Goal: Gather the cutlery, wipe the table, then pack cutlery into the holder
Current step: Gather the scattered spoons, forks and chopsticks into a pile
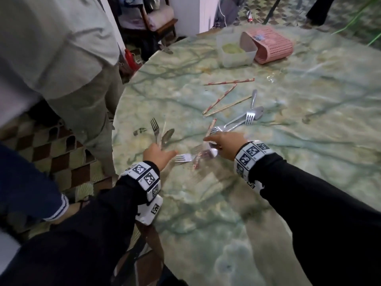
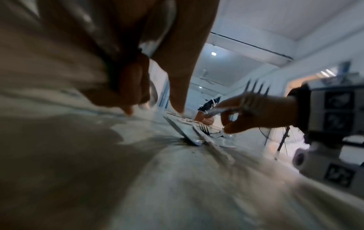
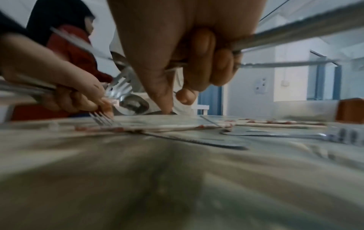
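Observation:
My left hand (image 1: 159, 154) grips a fork (image 1: 155, 129), a spoon (image 1: 167, 135) and a pale chopstick, with its index finger (image 2: 177, 87) stretched down to the green marble table (image 1: 268, 193). My right hand (image 1: 222, 145) grips several metal handles (image 3: 295, 37) and a patterned chopstick (image 1: 210, 126). Between the hands lies a loose fork (image 1: 183, 157). Farther out lie red-patterned chopsticks (image 1: 228, 81) and a small heap of forks and spoons (image 1: 249, 116). The pink slatted holder (image 1: 272, 44) lies on its side at the far edge.
A translucent tub (image 1: 235, 58) with something green inside stands against the holder. One person in a grey shirt (image 1: 61, 48) stands at the table's left edge, and another's blue sleeve (image 1: 31, 182) is nearer me. A wet patch (image 1: 272, 78) glints past the chopsticks.

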